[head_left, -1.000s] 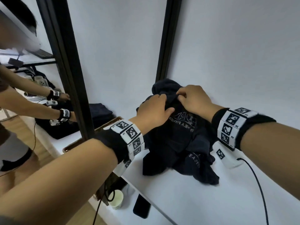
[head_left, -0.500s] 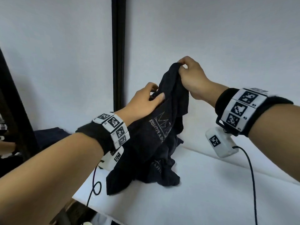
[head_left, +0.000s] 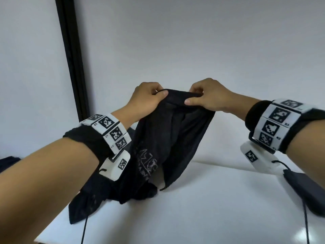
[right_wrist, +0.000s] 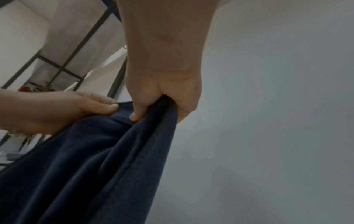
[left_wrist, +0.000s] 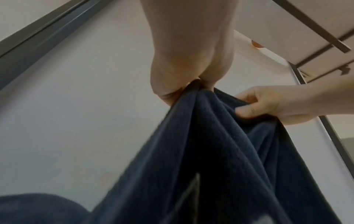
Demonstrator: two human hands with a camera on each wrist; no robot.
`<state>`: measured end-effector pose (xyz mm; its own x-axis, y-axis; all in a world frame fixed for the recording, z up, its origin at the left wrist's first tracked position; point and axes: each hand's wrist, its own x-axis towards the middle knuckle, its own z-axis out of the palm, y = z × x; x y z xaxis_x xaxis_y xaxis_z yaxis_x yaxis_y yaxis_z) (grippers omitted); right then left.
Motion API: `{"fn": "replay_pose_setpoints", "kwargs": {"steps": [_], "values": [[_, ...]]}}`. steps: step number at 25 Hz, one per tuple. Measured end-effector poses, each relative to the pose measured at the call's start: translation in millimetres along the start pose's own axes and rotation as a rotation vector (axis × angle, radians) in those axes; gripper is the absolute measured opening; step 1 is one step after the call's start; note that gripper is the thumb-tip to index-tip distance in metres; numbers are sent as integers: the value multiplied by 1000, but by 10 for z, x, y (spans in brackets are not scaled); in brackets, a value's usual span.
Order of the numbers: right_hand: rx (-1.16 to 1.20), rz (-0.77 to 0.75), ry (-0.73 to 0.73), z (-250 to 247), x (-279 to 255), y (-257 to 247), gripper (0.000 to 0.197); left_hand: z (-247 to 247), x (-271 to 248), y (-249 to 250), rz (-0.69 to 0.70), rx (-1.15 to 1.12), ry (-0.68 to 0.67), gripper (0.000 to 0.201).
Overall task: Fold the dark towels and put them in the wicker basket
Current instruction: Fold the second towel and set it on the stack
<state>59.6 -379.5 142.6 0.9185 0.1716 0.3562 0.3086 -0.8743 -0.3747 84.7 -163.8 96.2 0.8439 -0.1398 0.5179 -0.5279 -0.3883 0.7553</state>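
Observation:
A dark navy towel (head_left: 168, 138) with pale lettering hangs bunched above the white table (head_left: 211, 208), its lower end resting on the surface. My left hand (head_left: 149, 99) pinches the towel's top edge on the left, and my right hand (head_left: 205, 97) pinches the same edge a short way to the right. In the left wrist view the left hand (left_wrist: 184, 84) grips the towel (left_wrist: 220, 151) with the right hand (left_wrist: 268, 106) beside it. The right wrist view has the right hand (right_wrist: 162, 106) clamped on the towel's (right_wrist: 95, 159) hem. The wicker basket is out of view.
A white wall rises behind the table, with a black post (head_left: 70, 55) at the left. Another dark cloth (head_left: 306, 192) lies at the table's right edge. More dark fabric (head_left: 8, 162) shows at the far left. Cables (head_left: 306, 217) hang from both wrist cameras.
Both hands have lifted the towel off the table and come level. The left hand has moved up from the towel's side to its top edge, close to the right hand.

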Motion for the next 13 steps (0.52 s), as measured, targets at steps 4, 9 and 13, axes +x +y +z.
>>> {"fn": "replay_pose_setpoints", "kwargs": {"steps": [4,9,13], "values": [[-52,155,-104,49,-330,664,13,52,25,216,93,14,77,29],[98,268,18,62,-555,1073,17,235,-233,296,-16,331,-553,27],[-80,372,58,-106,-816,1455,16,203,-314,97,-43,601,-737,13]]}}
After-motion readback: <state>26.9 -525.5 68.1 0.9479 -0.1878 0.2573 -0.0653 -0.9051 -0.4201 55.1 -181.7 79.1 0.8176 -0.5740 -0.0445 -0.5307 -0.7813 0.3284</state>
